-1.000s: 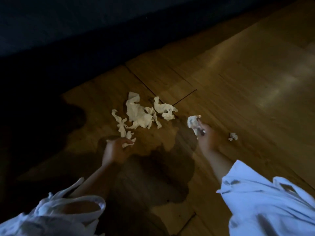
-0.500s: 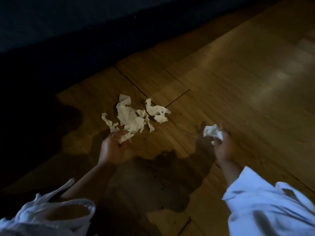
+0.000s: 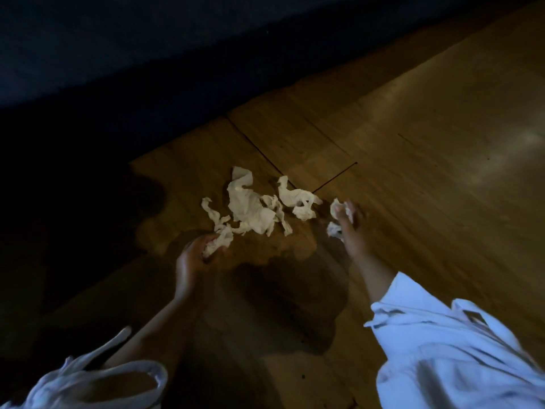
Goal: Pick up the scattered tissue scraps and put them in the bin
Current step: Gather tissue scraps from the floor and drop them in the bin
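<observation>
Currently, mid-gathering, the left grip pinches a scrap, the right grip clutches wadded tissue; the next move should sweep up the tissue scraps on the floor.

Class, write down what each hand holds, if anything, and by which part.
The left hand grips the near end of a tissue strip. The right hand holds a crumpled tissue wad, bunched whole in its grip.

Wooden floor fills the view, warm brown boards crossed by thin dark seams. Pale glare glints at far right. A broad shadow pools low centre. Up top, a dark blue surface, too dim to identify.
</observation>
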The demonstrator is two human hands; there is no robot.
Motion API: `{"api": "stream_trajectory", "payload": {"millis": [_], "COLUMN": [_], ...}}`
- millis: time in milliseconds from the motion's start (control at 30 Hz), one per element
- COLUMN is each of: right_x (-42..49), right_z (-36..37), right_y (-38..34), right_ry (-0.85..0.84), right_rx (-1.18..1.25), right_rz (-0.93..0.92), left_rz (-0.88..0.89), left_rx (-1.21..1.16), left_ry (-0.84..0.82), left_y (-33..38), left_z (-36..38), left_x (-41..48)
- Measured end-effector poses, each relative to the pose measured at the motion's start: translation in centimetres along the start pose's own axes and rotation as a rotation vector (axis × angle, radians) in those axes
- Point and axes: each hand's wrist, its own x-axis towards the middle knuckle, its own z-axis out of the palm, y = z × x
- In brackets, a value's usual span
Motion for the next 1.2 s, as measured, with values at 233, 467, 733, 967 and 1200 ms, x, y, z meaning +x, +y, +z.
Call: {"api": "stream_trajectory", "payload": {"millis": [233,467,733,967,1200], "right_x": [2.5,0.6,-4.4,-6.3,-7.9], "right_z": [6.5,13.7,18.6,18.4,15.4], "right_y": [-7.1,-10.8,-12.5,-10.9,-11.4], "right_ry": [-0.171,-0.382,-0.497,-0.501,-0.496], "right_rx": [0.009,-0.378,-0.686,-0.482,-0.201], "right_rz": [-0.171,-0.411,-0.748,-0.837,-0.559], "left_rz": [-0.056,-0.073,-0.126,-0.128,-0.157], "left_rx": [-0.083,-0.128,-0.096,-0.158,-0.326], "left_ry": [0.073,0.117,0.253,0.307,0.210], "left_y": [-2.2,-2.7,-4.4,-5.0,-3.4], "left_z": [-2.8,-5.3,-7.8,-8.8,-7.0], "left_x": [0.6,-0.5,-1.9,-3.6,-3.9]}}
